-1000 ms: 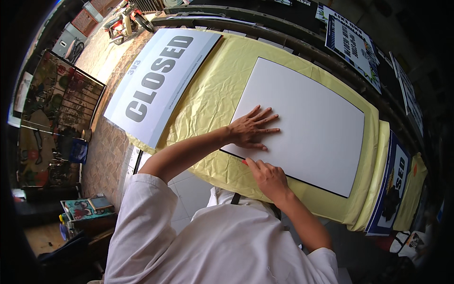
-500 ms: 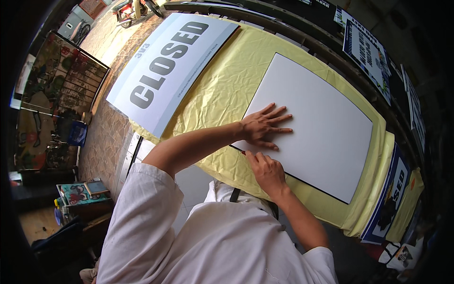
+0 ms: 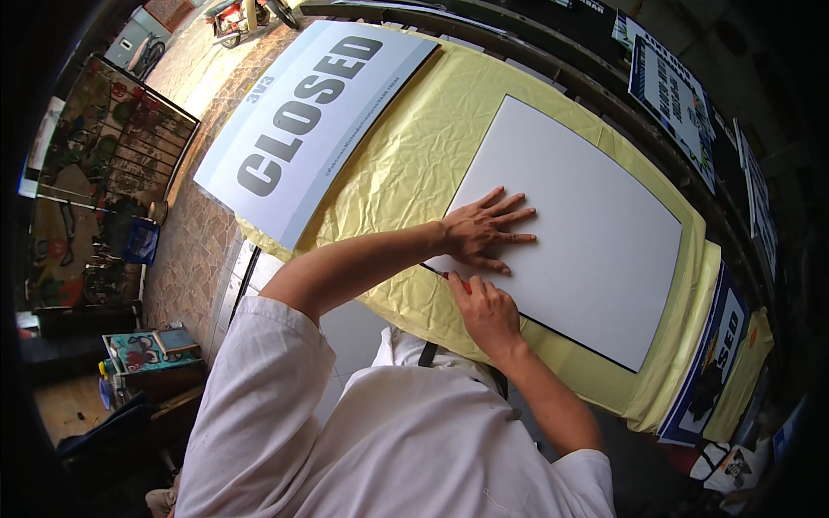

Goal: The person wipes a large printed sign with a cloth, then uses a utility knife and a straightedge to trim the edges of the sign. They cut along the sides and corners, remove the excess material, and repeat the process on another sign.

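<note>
A blank white board (image 3: pixel 579 233) with a dark edge lies flat on the yellow sheet (image 3: pixel 389 173) covering the table. My left hand (image 3: pixel 485 231) rests on the board near its left edge, palm down with fingers spread. Just below it, at the board's near left corner, my right hand (image 3: pixel 490 315) is closed around a red-handled cutter (image 3: pixel 460 283). The cutter's thin tip points left along the near edge of the board; whether it touches the board I cannot tell. Most of the handle is hidden by my fingers.
A printed white and grey sign (image 3: pixel 302 121) lies at the table's far left end. Blue-bordered signs (image 3: pixel 704 367) are at the right end, and more boards (image 3: pixel 673 108) stand beyond the table. A small box-like stand (image 3: pixel 155 350) is at lower left, and a red motorbike (image 3: pixel 233 19) stands farther off.
More of the cutter's red handle and its thin tip now show beside my right fingers, which have shifted very slightly. My left hand stays pressed on the board.
</note>
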`<state>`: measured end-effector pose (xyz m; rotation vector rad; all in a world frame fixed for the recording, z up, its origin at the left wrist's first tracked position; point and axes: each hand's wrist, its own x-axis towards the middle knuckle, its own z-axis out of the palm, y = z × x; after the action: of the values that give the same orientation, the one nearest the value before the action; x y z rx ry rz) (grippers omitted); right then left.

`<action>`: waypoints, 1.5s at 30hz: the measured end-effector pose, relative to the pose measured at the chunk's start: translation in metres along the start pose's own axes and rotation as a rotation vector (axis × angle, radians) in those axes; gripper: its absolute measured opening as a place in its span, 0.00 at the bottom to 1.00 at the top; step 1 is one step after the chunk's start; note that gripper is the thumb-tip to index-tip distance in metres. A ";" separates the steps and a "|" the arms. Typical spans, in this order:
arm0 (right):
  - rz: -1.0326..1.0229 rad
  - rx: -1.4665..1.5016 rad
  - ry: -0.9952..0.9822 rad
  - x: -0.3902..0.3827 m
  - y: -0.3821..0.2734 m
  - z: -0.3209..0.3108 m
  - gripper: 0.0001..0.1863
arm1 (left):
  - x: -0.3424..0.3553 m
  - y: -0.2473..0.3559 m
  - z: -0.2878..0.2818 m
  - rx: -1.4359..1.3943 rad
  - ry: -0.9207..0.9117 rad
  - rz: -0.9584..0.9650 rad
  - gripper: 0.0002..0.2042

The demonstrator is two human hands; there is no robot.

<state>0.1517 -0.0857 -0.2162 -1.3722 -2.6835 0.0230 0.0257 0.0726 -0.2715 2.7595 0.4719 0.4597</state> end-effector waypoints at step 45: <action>0.028 0.103 -0.081 -0.068 0.058 -0.023 0.19 | 0.007 0.008 -0.015 -0.017 -0.063 -0.011 0.37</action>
<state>0.2404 -0.1082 -0.2051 -1.4065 -2.6858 0.2209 0.0288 0.0719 -0.2537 2.7448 0.4656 0.3719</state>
